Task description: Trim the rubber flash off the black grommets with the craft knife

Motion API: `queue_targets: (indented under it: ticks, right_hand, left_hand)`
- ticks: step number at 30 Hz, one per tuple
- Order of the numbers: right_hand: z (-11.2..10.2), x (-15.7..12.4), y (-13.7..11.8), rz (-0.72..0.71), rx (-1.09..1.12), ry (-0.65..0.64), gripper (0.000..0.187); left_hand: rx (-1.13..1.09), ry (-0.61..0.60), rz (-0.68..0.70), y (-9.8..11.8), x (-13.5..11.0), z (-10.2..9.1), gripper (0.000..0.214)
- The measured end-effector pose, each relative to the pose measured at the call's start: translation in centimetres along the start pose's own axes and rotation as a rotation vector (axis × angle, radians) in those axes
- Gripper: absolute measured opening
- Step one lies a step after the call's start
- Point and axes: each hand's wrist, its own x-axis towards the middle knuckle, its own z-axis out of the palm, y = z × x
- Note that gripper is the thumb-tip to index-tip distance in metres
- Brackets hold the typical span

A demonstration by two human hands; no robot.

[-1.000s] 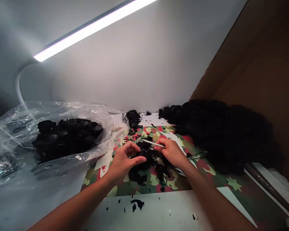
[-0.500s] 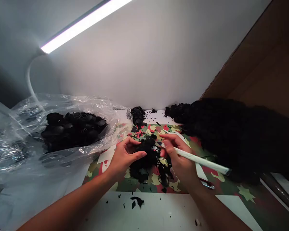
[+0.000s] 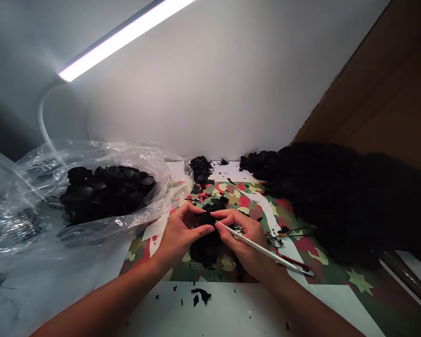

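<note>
My left hand (image 3: pixel 173 236) is closed around a small black ribbed rubber bellows (image 3: pixel 205 218), thumb and fingers on its near and far sides. A long, slim white pen-like tool (image 3: pixel 266 252) is gripped in my right hand (image 3: pixel 247 236), its handle slanting down to the right. The tool's tip meets the right end of the bellows, where my right fingertips also touch; the tip itself is too small to make out. Beneath both hands lies a heap of black rubber scraps (image 3: pixel 206 252) on a camouflage-patterned sheet (image 3: pixel 228 276).
At left, a clear plastic bag (image 3: pixel 175 180) holds several black ribbed parts (image 3: pixel 105 187). A large black pile (image 3: pixel 344 201) fills the right side against cardboard (image 3: pixel 389 93). A thin red tool (image 3: pixel 294 264) lies beside my right wrist. A lit tube lamp (image 3: pixel 126 40) hangs above.
My right hand has moved left and brought the white tool up to the bellows. The tool's handle now points lower. My left hand has stayed nearly in place.
</note>
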Motion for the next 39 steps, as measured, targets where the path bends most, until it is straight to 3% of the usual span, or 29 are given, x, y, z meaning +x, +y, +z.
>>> queue_targets:
  ticks: [4,10,12,14,16,19,22,29,32,34,39]
  right_hand:
    - [0.3,-0.2,0.0,-0.031,-0.068,-0.014,0.015]
    - [1.0,0.3,1.4,-0.204,-0.302,0.081,0.016]
    - [0.0,1.3,2.5,-0.159,-0.413,0.132,0.017]
    - [-1.6,2.3,3.9,-0.009,-0.510,0.160,0.017]
    - [-3.2,3.0,5.2,0.122,-0.515,0.148,0.018]
    - [-4.5,3.4,6.0,0.187,-0.473,0.122,0.019]
    - [-4.4,3.2,5.2,0.157,-0.427,0.088,0.021]
    - [-3.1,2.2,2.5,-0.006,-0.278,0.232,0.024]
    - [-2.0,1.4,1.4,-0.090,-0.167,0.138,0.037]
    - [-1.1,0.9,0.6,-0.074,-0.114,0.067,0.039]
    - [0.5,0.2,0.0,-0.003,-0.069,-0.029,0.019]
  left_hand:
    - [0.038,-0.005,0.029,0.0,-0.1,0.0,0.033]
    - [0.007,-0.016,0.051,-0.2,-0.6,0.3,0.028]
    - [-0.047,-0.084,0.015,0.1,-0.8,0.4,0.028]
    - [-0.100,-0.151,-0.014,0.5,-0.9,0.4,0.029]
    - [-0.158,-0.173,-0.024,0.7,-0.9,0.2,0.033]
    - [-0.273,-0.168,-0.076,0.7,-0.5,-0.2,0.039]
    - [-0.400,-0.146,-0.143,0.6,-0.1,-0.4,0.038]
    - [-0.530,-0.095,-0.236,0.9,0.1,-0.1,0.040]
    - [-0.498,-0.051,-0.233,0.9,0.2,-0.1,0.040]
    - [-0.450,-0.026,-0.226,0.8,0.2,0.0,0.039]
    - [-0.303,-0.042,-0.139,0.5,0.0,0.0,0.041]
